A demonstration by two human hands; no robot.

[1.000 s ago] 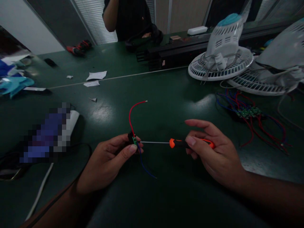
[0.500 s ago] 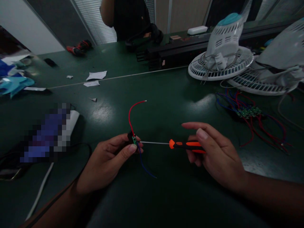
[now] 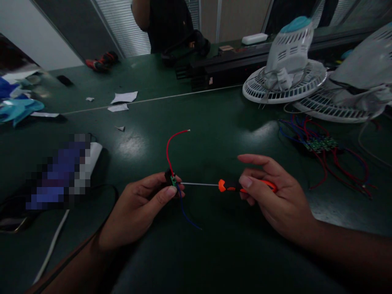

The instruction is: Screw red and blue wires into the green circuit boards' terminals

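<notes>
L hand (image 3: 143, 204) closed in a narrow pinch, thumb + fingers round a small green PCB w/ black block (image 3: 173, 181), held up over the table near the middle. Red wire (image 3: 167, 153) curves from it toward the far side, stripped end pointing R; blue wire (image 3: 184, 211) hangs down toward the near side. R hand (image 3: 272, 196), to the right, grips an orange/black screwdriver (image 3: 226, 185) btwn thumb + curled fingers, index finger stretched out clear of the handle. Shaft runs abt level to the left, tip at the R side of the PCB; exact contact too small to tell

Further out on the green table (image 3: 208, 114): R side has a cluster of green PCBs (image 3: 320, 143) w/ red + blue wires, and just beyond, 2 white slotted fan-like units, one nearer the middle (image 3: 289, 49), the other at far R (image 3: 355, 73). L side: pixelated item (image 3: 58, 175), white cable (image 3: 52, 247) nearer. Far L: light-blue plastic (image 3: 21, 108), paper scraps (image 3: 124, 97), red/black tool (image 3: 102, 62). Far middle: long black bars (image 3: 241, 65), white case (image 3: 254, 38) behind, person in dark top (image 3: 168, 24) at the far edge
</notes>
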